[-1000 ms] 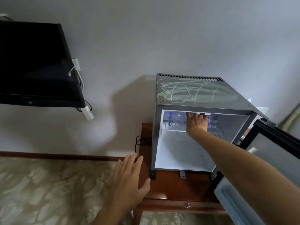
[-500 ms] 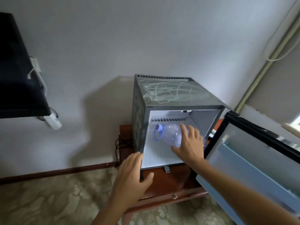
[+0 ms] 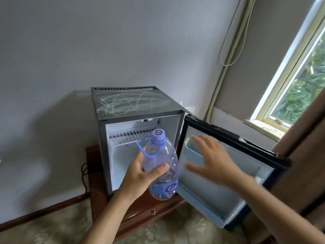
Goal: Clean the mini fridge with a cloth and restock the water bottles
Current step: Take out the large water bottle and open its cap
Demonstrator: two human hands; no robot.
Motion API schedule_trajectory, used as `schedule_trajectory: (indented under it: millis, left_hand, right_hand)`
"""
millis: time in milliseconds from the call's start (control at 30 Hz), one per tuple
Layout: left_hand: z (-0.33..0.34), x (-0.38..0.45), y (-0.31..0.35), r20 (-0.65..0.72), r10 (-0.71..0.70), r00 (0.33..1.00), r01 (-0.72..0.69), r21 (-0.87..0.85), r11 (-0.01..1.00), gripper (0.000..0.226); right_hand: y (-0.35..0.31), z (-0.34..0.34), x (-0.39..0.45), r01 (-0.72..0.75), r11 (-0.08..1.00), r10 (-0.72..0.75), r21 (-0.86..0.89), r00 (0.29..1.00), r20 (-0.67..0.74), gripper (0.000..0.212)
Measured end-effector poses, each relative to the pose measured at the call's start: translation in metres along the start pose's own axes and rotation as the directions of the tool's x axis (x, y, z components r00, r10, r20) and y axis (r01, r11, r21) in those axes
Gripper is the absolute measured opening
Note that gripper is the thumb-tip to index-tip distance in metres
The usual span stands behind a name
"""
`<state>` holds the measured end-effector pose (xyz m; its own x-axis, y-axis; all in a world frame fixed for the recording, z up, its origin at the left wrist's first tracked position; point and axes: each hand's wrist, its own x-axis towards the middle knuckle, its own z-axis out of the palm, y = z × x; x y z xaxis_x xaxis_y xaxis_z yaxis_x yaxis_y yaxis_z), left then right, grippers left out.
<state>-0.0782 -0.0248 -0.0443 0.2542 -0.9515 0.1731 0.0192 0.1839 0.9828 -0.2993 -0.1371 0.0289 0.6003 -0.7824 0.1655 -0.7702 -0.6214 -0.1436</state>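
Note:
The grey mini fridge (image 3: 100, 138) stands on a low wooden cabinet with its door (image 3: 228, 182) swung open to the right. Its lit white interior shows a wire shelf (image 3: 126, 136) near the top. My left hand (image 3: 139, 178) is shut on a clear water bottle (image 3: 161, 166) with a purple cap, blue carry loop and blue label, held upright in front of the fridge opening. My right hand (image 3: 212, 161) hovers open, fingers spread, just right of the bottle and in front of the door's inner side. No cloth is in view.
The wooden cabinet (image 3: 98, 196) has a drawer knob (image 3: 153, 211) at the front. A black cable (image 3: 84, 175) hangs left of it. Patterned carpet (image 3: 44, 229) covers the floor. A window (image 3: 299, 73) and brown curtain (image 3: 302, 155) are at the right.
The right hand pulled the bottle out of the fridge and let go of it; the left hand now grips it. The view swung right, so the TV is gone and the window shows.

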Motion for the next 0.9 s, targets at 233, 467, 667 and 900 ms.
schedule_trajectory:
  millis: [233,467,667,900]
  left_hand:
    - [0.041,-0.021,0.014,-0.115,0.040,0.993,-0.035,0.046,0.998,0.075]
    - [0.080,-0.059,0.020,-0.273,0.051,0.961,-0.043,0.036,0.998,0.084]
    - [0.066,-0.099,0.026,-0.486,0.066,0.871,-0.035,0.074,0.997,0.099]
    - [0.026,-0.138,0.047,-0.665,0.123,0.736,-0.033,0.147,0.989,0.049]
  right_hand:
    - [0.148,-0.021,-0.004,-0.397,0.845,0.445,-0.359,0.894,0.058,0.101]
    - [0.137,-0.032,-0.035,-0.173,0.925,0.221,-0.337,0.969,0.110,0.088]
    - [0.098,-0.053,-0.049,0.149,0.984,-0.130,-0.096,0.975,0.179,0.058]
    - [0.031,0.000,-0.016,0.500,0.847,-0.516,0.182,0.855,0.051,0.064]
